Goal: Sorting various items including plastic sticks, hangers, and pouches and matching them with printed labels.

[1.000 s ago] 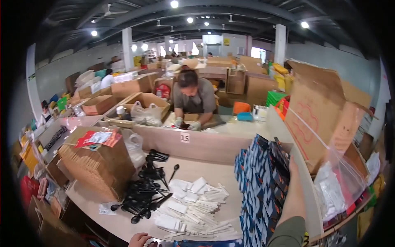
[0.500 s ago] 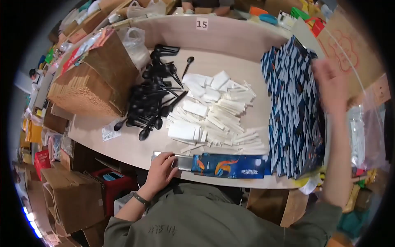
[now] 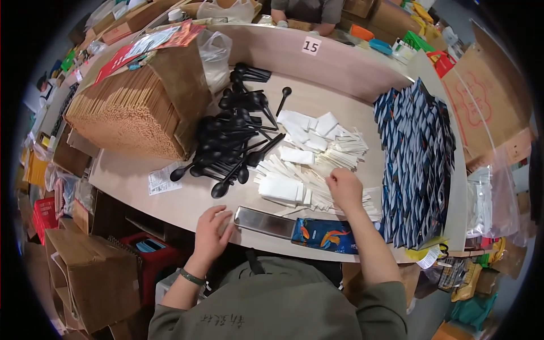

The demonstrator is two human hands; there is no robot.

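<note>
A shiny metal strip-like holder point(image 3: 263, 222) lies along the table's near edge. A dark blue printed pouch point(image 3: 326, 236) covers its right part. Just left of the holder's end, my left hand point(image 3: 214, 235) is open, fingers apart, with nothing in it. My right hand point(image 3: 345, 190) reaches over the pouch to the pile of thin white paper-wrapped sticks point(image 3: 340, 153). Its fingers are closed at the pile's edge; what they hold, if anything, is hidden. Folded white napkins point(image 3: 280, 188) lie among the sticks. Black plastic spoons point(image 3: 226, 141) are heaped to their left.
Blue pouches point(image 3: 416, 170) stand in packed rows on the right. At the left sits a cardboard box point(image 3: 136, 102) full of tightly stacked brown pieces. A low partition point(image 3: 351, 62) bounds the far side, with another person's arms point(image 3: 306, 20) beyond. A paper slip point(image 3: 164, 180) lies near the spoons.
My right hand has come from beside the pouch rows, leftward to the white sticks. My left hand has come off the metal holder. The view has shifted a little.
</note>
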